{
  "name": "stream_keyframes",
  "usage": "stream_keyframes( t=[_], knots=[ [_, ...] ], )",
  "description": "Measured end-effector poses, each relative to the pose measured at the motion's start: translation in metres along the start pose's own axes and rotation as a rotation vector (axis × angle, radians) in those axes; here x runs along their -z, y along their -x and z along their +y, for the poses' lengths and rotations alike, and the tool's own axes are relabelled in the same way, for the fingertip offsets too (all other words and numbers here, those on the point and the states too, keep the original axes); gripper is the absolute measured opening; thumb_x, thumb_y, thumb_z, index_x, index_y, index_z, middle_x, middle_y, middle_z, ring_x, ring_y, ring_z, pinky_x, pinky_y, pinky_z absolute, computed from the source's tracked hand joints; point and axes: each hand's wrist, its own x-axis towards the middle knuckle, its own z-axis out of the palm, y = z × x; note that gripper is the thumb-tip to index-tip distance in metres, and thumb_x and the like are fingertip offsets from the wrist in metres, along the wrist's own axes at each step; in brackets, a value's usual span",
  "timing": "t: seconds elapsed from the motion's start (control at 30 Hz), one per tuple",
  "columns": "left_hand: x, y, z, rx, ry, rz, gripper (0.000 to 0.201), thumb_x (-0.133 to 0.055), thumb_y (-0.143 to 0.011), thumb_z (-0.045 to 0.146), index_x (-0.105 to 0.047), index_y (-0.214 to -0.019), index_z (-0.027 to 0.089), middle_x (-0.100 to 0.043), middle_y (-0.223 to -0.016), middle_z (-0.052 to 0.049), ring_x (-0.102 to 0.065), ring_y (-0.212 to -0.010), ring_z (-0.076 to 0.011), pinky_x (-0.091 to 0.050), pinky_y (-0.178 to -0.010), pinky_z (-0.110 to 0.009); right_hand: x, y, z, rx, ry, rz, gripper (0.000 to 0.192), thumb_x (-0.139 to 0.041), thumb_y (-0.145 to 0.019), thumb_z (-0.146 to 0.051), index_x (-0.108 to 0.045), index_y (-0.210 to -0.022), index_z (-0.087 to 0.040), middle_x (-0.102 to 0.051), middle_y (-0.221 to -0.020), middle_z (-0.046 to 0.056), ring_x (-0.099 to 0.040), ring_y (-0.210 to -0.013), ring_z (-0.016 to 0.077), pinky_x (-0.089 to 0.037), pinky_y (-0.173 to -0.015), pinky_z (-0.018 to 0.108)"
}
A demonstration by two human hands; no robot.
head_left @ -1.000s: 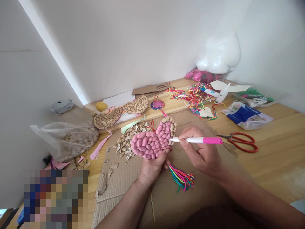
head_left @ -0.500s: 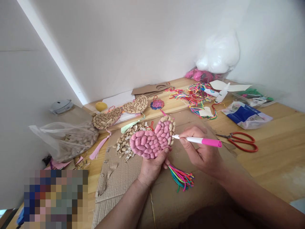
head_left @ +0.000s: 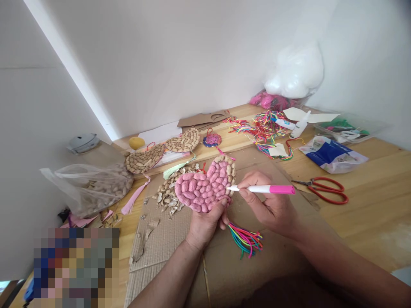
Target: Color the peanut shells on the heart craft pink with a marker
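The left hand (head_left: 203, 224) cups the heart-shaped ornament of pink-painted peanut shells (head_left: 205, 185) from below, above the brown cardboard sheet (head_left: 167, 239) on the wooden counter (head_left: 369, 205). The right hand (head_left: 272, 205) pinches a white marker with a pink cap (head_left: 263, 188), its tip touching the heart's right edge, where shells are bare. Judged from this: keep the heart steady and tilted toward the tip, colour one shell at a time with short strokes, and keep the rainbow tassel (head_left: 245, 239) clear.

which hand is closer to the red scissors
Right. The right hand, holding the pink marker, sits just left of the red scissors; the left hand is farther left, under the peanut-shell heart.
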Motion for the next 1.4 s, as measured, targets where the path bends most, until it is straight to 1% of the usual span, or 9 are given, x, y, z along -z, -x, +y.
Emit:
stream_keyframes(
  t=[0.2,0.47,0.53,0.67,0.8,1.0,1.17,1.33,1.4],
  knots=[
    [0.001,-0.001,-0.003,0.005,0.047,-0.032,0.045,-0.076,-0.081,0.055,-0.072,-0.089,0.011,-0.064,-0.052,-0.002,-0.05,-0.038,-0.009,-0.036,-0.037,-0.018,0.001,0.0,0.001,-0.042,0.029,0.073,0.007,-0.057,-0.098,-0.019,-0.061,-0.095,-0.024,-0.066,-0.086,0.004,-0.064,-0.085,0.0217,-0.05,-0.076,0.037],
    [0.001,-0.002,-0.001,0.012,0.151,-0.041,0.04,-0.078,-0.082,0.05,-0.071,-0.092,0.011,-0.062,-0.052,0.001,-0.048,-0.037,-0.0071,-0.035,-0.035,-0.016,-0.002,0.001,-0.001,-0.053,-0.075,-0.027,0.007,-0.057,-0.098,-0.018,-0.061,-0.095,-0.023,-0.064,-0.087,0.003,-0.062,-0.085,0.02,-0.049,-0.076,0.036],
    [0.001,-0.002,-0.001,0.011,0.161,-0.042,0.04,-0.079,-0.081,0.049,-0.071,-0.092,0.011,-0.067,-0.061,-0.002,-0.051,-0.039,-0.007,-0.036,-0.034,-0.016,-0.001,0.001,-0.002,-0.054,-0.081,-0.018,0.007,-0.057,-0.098,-0.019,-0.061,-0.095,-0.024,-0.065,-0.087,0.003,-0.062,-0.085,0.0205,-0.05,-0.076,0.036],
    [0.002,-0.002,-0.002,0.027,0.15,-0.029,0.042,-0.079,-0.079,0.049,-0.071,-0.093,0.011,-0.076,-0.084,-0.009,-0.054,-0.041,-0.0064,-0.037,-0.033,-0.017,0.0,0.001,0.0,-0.088,-0.048,0.058,0.005,-0.058,-0.099,-0.021,-0.062,-0.098,-0.024,-0.066,-0.088,0.004,-0.063,-0.084,0.0206,-0.05,-0.074,0.036],
    [0.001,-0.002,0.001,0.037,0.175,-0.013,0.041,-0.08,-0.077,0.049,-0.072,-0.092,0.012,-0.078,-0.094,-0.012,-0.055,-0.041,-0.0059,-0.036,-0.032,-0.017,0.0,0.003,0.002,-0.098,-0.042,0.06,0.005,-0.058,-0.099,-0.021,-0.062,-0.099,-0.023,-0.065,-0.089,0.004,-0.063,-0.084,0.0197,-0.049,-0.072,0.035],
    [0.0,-0.002,0.005,0.048,0.261,-0.027,0.041,-0.081,-0.076,0.048,-0.072,-0.091,0.011,-0.078,-0.089,-0.01,-0.054,-0.039,-0.0048,-0.033,-0.031,-0.015,-0.003,0.007,0.003,-0.091,-0.042,0.054,0.006,-0.057,-0.1,-0.019,-0.06,-0.102,-0.023,-0.064,-0.09,0.003,-0.062,-0.086,0.0196,-0.048,-0.076,0.036],
    [0.001,-0.002,0.004,0.046,0.289,-0.05,0.038,-0.08,-0.079,0.047,-0.072,-0.091,0.012,-0.077,-0.089,-0.008,-0.054,-0.04,-0.0042,-0.034,-0.031,-0.013,-0.006,0.009,0.003,-0.059,-0.09,-0.007,0.009,-0.055,-0.1,-0.016,-0.058,-0.103,-0.024,-0.062,-0.092,0.003,-0.059,-0.091,0.0205,-0.048,-0.082,0.039],
    [0.001,-0.002,0.005,0.059,0.309,-0.052,0.041,-0.082,-0.076,0.048,-0.072,-0.092,0.012,-0.077,-0.085,-0.008,-0.054,-0.038,-0.0046,-0.033,-0.031,-0.013,-0.004,0.011,0.003,-0.102,-0.069,0.032,0.009,-0.056,-0.1,-0.018,-0.058,-0.106,-0.024,-0.063,-0.095,0.004,-0.06,-0.093,0.0209,-0.047,-0.082,0.038],
    [0.001,-0.002,0.005,0.062,0.323,-0.049,0.042,-0.083,-0.075,0.048,-0.072,-0.092,0.012,-0.078,-0.085,-0.008,-0.054,-0.038,-0.0047,-0.033,-0.03,-0.013,-0.003,0.011,0.003,-0.106,-0.063,0.024,0.008,-0.056,-0.1,-0.018,-0.058,-0.105,-0.024,-0.062,-0.094,0.003,-0.06,-0.092,0.0209,-0.047,-0.082,0.038]
  ],
)
